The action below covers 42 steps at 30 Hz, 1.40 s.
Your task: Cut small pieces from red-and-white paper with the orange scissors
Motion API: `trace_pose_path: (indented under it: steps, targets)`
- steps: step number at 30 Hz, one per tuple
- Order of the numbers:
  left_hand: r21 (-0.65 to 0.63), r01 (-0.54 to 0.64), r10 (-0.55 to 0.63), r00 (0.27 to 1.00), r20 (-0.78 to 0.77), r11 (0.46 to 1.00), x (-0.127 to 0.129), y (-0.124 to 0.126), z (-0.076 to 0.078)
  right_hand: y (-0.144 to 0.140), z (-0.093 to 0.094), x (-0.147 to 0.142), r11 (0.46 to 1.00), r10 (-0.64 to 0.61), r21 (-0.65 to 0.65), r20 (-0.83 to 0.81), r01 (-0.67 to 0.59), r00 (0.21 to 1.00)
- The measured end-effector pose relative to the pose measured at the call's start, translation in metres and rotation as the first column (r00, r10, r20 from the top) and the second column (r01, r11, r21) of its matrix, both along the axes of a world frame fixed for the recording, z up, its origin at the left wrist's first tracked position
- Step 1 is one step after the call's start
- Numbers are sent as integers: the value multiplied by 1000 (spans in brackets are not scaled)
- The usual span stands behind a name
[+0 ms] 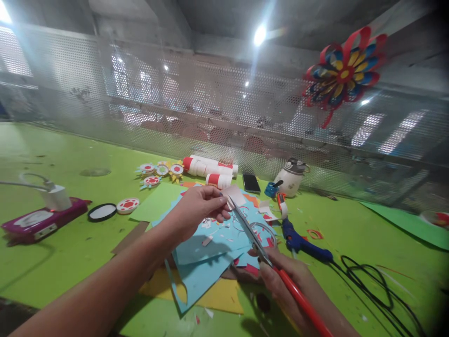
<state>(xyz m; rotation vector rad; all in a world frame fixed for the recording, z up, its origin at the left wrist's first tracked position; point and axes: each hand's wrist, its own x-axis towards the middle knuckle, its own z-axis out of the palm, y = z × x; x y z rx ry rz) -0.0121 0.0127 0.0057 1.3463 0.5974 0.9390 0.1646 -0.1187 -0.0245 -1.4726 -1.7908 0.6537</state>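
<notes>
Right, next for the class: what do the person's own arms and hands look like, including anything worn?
The ungloved left hand and ungloved right hand are bare, with no ring discernible. The left forearm and right forearm show no sleeve, watch or bracelet.

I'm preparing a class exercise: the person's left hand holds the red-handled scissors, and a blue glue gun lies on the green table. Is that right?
Not quite: the head view shows the red-handled scissors in the right hand, not the left hand. The blue glue gun does lie on the green table.
</notes>
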Motion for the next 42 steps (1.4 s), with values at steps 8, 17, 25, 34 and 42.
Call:
trace_pose_path:
  steps: [8,17,25,34,42]
  targets:
    - [12,-25,25,1000,-13,1000,3,0,-1,2,-3,0,1000,-26,7,6,26,1000]
    - [-6,-23,23,1000,-5,1000,5,-1,-2,0,-3,-4,998,-63,-12,-8,63,998]
    - [-14,-16,16,1000,-7,1000,4,-1,-3,1,-2,-6,998,-56,14,-55,56,997]
    - [-27,-4,4,1000,-4,1000,5,0,-5,-1,-8,-5,998,-58,-2,-70,58,996]
    - [-60,45,-43,999,31,997,2,3,-8,-2,-7,-5,1000,-5,-15,-74,4,997]
